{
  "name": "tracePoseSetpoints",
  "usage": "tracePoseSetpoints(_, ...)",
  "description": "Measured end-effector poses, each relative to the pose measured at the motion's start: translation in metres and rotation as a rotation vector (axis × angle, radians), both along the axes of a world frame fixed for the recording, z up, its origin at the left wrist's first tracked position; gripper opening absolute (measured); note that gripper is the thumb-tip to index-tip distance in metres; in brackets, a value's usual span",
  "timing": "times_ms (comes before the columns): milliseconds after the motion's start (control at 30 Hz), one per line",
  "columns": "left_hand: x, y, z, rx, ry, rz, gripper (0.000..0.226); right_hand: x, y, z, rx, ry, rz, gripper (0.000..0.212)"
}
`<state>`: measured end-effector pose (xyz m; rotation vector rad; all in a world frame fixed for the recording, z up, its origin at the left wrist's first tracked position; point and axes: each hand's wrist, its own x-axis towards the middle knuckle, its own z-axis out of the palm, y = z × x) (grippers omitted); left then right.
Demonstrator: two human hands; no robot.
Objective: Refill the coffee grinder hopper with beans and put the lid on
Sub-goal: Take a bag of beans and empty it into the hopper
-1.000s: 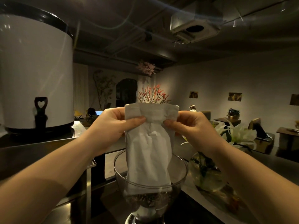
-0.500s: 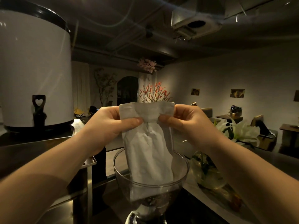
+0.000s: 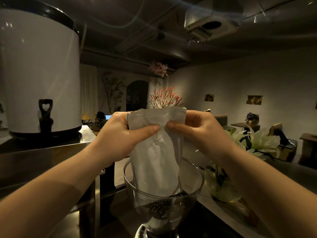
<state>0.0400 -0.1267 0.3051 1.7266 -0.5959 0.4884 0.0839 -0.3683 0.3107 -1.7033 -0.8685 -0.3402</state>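
Note:
A white coffee bag (image 3: 157, 158) hangs upside down with its open end inside the clear glass hopper (image 3: 195, 184) of the grinder at the bottom centre. Dark beans (image 3: 158, 207) lie in the hopper's narrow lower part. My left hand (image 3: 120, 136) pinches the bag's upper end from the left, thumb on the front. My right hand (image 3: 197, 133) pinches the same end from the right. The two thumbs nearly meet. No lid is in view.
A big white drum-shaped dispenser (image 3: 39, 78) with a black tap stands on the steel counter (image 3: 42, 157) at the left. A glass vase with white flowers (image 3: 223, 184) sits close to the right of the hopper. A dim room with tables lies beyond.
The bag has tilted slightly and my thumbs have come closer together on its top end. More beans show in the bottom of the hopper.

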Motion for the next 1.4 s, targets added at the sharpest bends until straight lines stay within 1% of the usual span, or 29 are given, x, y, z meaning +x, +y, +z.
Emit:
tracePoseSetpoints(67, 0.000, 0.001, 0.000, -0.006, 0.016, 0.002, 0.013, 0.000, -0.003, 0.004, -0.021, 0.026, 0.026, 0.024)
tracePoseSetpoints(133, 0.001, 0.001, 0.000, 0.017, -0.020, 0.036, 0.012, -0.001, -0.005, 0.006, -0.062, 0.003, 0.021, 0.021)
tracePoseSetpoints(233, 0.002, 0.001, 0.000, 0.118, -0.113, 0.144, 0.008, -0.003, -0.003, 0.003, -0.147, -0.070, -0.037, 0.021)
tracePoseSetpoints(333, 0.003, 0.002, 0.000, 0.221, -0.153, 0.213, 0.004, -0.004, -0.002, -0.005, -0.218, -0.136, -0.122, 0.022)
tracePoseSetpoints(433, 0.001, 0.004, -0.001, 0.240, -0.140, 0.178, 0.008, -0.007, -0.002, -0.005, -0.243, -0.144, -0.133, 0.019)
tracePoseSetpoints(500, 0.000, 0.004, -0.003, 0.235, -0.142, 0.146, 0.009, -0.008, -0.004, -0.003, -0.242, -0.120, -0.087, 0.017)
tracePoseSetpoints(567, 0.000, 0.003, -0.004, 0.250, -0.158, 0.125, 0.008, -0.010, -0.005, -0.001, -0.257, -0.158, -0.082, 0.015)
tracePoseSetpoints(667, -0.001, 0.004, -0.007, 0.269, -0.212, 0.152, 0.003, -0.012, -0.005, 0.001, -0.286, -0.210, -0.105, 0.015)
tracePoseSetpoints(767, -0.002, 0.010, -0.009, 0.155, -0.176, 0.115, 0.011, -0.013, -0.009, 0.001, -0.260, -0.165, -0.100, 0.014)
tracePoseSetpoints(833, -0.001, 0.012, -0.011, 0.177, -0.193, 0.140, 0.014, -0.012, -0.010, -0.002, -0.252, -0.141, -0.096, 0.015)
tracePoseSetpoints(867, -0.001, 0.011, -0.012, 0.204, -0.209, 0.159, 0.013, -0.012, -0.011, -0.003, -0.240, -0.129, -0.097, 0.019)
tracePoseSetpoints(967, -0.003, 0.008, -0.012, 0.239, -0.241, 0.174, 0.011, -0.010, -0.010, -0.004, -0.135, -0.013, -0.078, 0.027)
tracePoseSetpoints(1000, -0.004, 0.008, -0.010, 0.232, -0.241, 0.195, 0.010, -0.010, -0.008, -0.005, -0.098, 0.002, -0.119, 0.028)
tracePoseSetpoints(1033, -0.005, 0.010, -0.008, 0.212, -0.247, 0.247, 0.012, -0.009, -0.008, -0.007, -0.065, -0.015, -0.230, 0.030)
tracePoseSetpoints(1100, -0.007, 0.013, -0.002, 0.170, -0.331, 0.433, 0.020, -0.013, -0.007, -0.010, 0.009, -0.091, -0.508, 0.037)
tracePoseSetpoints(1133, -0.009, 0.012, 0.001, 0.159, -0.391, 0.516, 0.022, -0.017, -0.005, -0.013, 0.035, -0.115, -0.530, 0.040)
tracePoseSetpoints(1167, -0.010, 0.007, 0.003, 0.154, -0.440, 0.554, 0.022, -0.023, -0.002, -0.016, 0.021, -0.113, -0.450, 0.043)
tracePoseSetpoints(1200, -0.011, -0.001, 0.004, 0.157, -0.470, 0.551, 0.021, -0.028, 0.003, -0.020, -0.023, -0.093, -0.293, 0.046)
tracePoseSetpoints(1267, -0.010, -0.021, 0.004, 0.215, -0.473, 0.437, 0.021, -0.041, 0.019, -0.023, -0.055, -0.028, 0.028, 0.048)
tracePoseSetpoints(1300, -0.009, -0.030, 0.003, 0.274, -0.452, 0.348, 0.024, -0.044, 0.025, -0.023, -0.019, -0.034, 0.105, 0.044)
tracePoseSetpoints(1367, -0.007, -0.038, 0.004, 0.372, -0.405, 0.155, 0.041, -0.043, 0.031, -0.016, 0.129, -0.068, 0.065, 0.032)
tracePoseSetpoints(1400, -0.005, -0.038, 0.005, 0.401, -0.392, 0.095, 0.045, -0.041, 0.031, -0.010, 0.222, -0.030, 0.020, 0.026)
